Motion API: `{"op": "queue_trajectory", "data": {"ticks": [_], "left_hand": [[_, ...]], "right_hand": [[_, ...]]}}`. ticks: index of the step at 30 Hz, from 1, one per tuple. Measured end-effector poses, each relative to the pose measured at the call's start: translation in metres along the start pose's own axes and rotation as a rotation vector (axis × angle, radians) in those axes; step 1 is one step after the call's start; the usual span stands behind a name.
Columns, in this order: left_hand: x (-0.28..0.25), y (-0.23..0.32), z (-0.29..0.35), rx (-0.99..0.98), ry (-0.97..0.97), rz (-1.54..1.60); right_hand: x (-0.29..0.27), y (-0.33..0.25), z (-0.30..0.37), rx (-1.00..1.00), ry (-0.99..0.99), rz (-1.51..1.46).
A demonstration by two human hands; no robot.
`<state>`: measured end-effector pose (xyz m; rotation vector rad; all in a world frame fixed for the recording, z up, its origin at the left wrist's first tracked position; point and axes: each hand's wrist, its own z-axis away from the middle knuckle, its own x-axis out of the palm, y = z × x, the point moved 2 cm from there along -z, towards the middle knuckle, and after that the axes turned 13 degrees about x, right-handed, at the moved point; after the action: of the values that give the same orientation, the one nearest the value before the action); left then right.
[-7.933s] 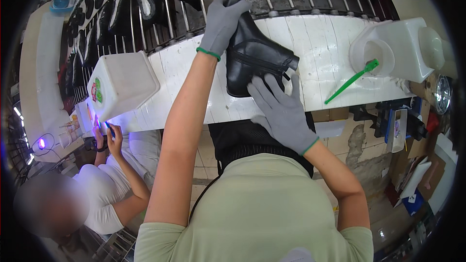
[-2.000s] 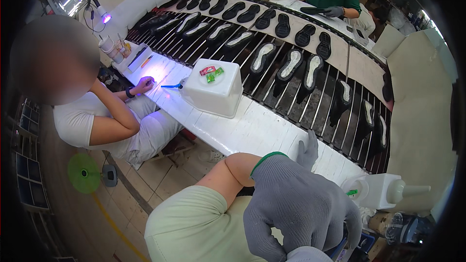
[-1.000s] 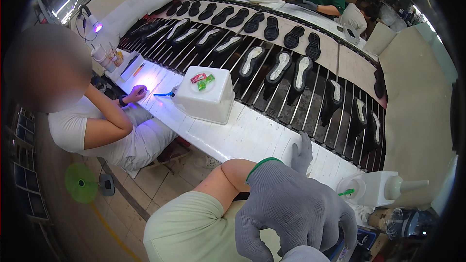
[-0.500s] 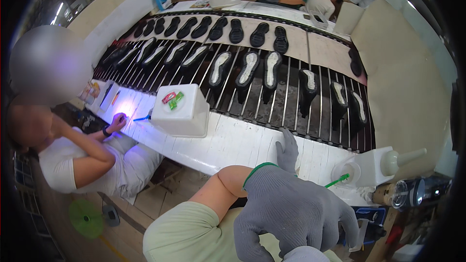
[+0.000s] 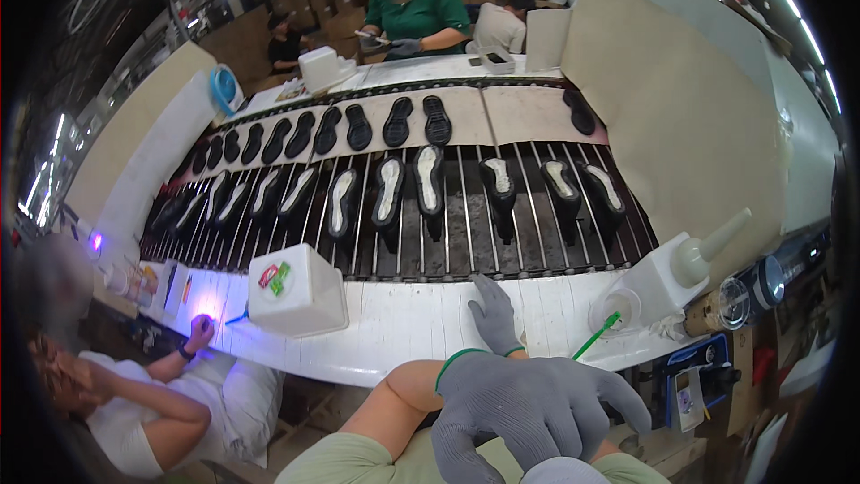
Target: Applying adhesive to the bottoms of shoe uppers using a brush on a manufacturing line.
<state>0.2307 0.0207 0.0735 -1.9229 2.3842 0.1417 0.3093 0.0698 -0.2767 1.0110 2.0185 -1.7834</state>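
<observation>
My left hand [image 5: 536, 401], in a grey knit glove with a green cuff, is raised large in the foreground. Its fingers are spread and bent downward, and no held object shows. Below them, a rounded white shape [image 5: 557, 471] meets the lower edge; I cannot make out what it is. Behind this hand, my right hand [image 5: 493, 315], also gloved in grey, rests on the white worktop [image 5: 408, 327] with fingers stretched and thumb apart. Nearest to it is the rack of metal rods [image 5: 457, 242], bearing several black shoes [image 5: 388, 206] turned soles-up with whitish undersides.
Black soles [image 5: 398, 123] line a beige belt beyond the rods. A white plastic box [image 5: 300, 296] stands left, a white bottle [image 5: 658, 278] and cup with a green-handled brush [image 5: 596, 336] right. A seated co-worker [image 5: 134, 394] is at left; another in green [image 5: 417, 13] stands opposite.
The view has tilted up and turned right, so the bench sits lower and further left in the picture. Both my hands keep nearly the same poses.
</observation>
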Motion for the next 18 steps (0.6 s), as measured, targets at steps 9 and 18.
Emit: {"op": "queue_trajectory", "data": {"ticks": [9, 18], "left_hand": [[0.042, 0.003, 0.010, -0.283, 0.066, -0.034], [0.085, 0.018, 0.013, -0.784, 0.315, -0.512]], "right_hand": [[-0.007, -0.009, -0.002, -0.017, 0.004, 0.005], [-0.011, -0.013, -0.004, 0.000, -0.002, 0.014]]}}
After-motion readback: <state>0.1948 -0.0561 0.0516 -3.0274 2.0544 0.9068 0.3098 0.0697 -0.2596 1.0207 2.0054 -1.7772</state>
